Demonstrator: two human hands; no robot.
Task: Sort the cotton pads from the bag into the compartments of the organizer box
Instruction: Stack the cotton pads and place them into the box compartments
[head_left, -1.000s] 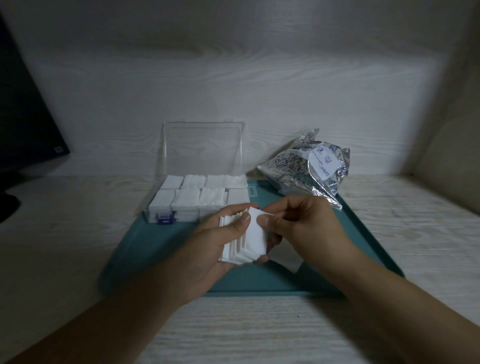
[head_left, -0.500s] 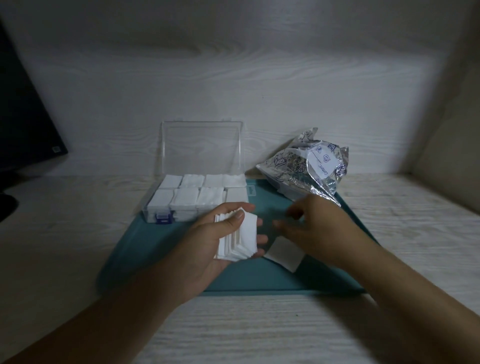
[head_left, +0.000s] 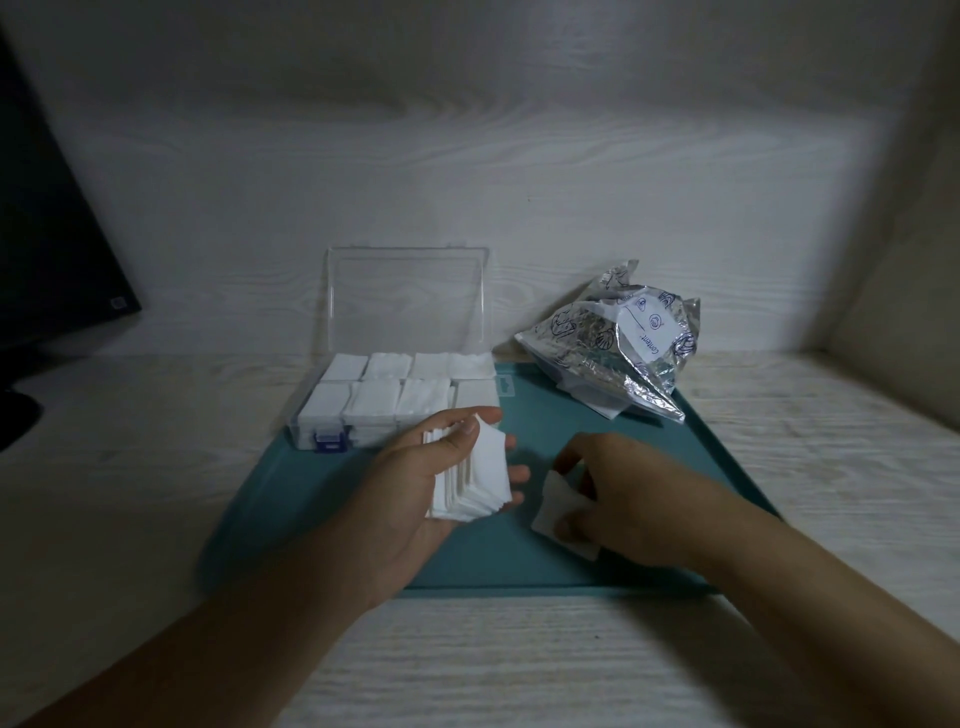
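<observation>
We are gripping stack of cotton pads (head_left: 470, 480) in left hand (head_left: 415, 488), thumb curled over top. Right hand (head_left: 631, 501) fingers pinching loose pad (head_left: 558, 506) lying on teal tray (head_left: 675, 447). Organizer box (head_left: 400, 400), compartments filled, sitting at 11 o'clock; bag (head_left: 613, 353) at 1 o'clock.

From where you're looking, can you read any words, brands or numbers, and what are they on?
"Content": on the white label of the foil bag, running sideways; it may be cut short.
Small sticker on the dark monitor: too small to read.
The label's emblems: no legible words.
</observation>
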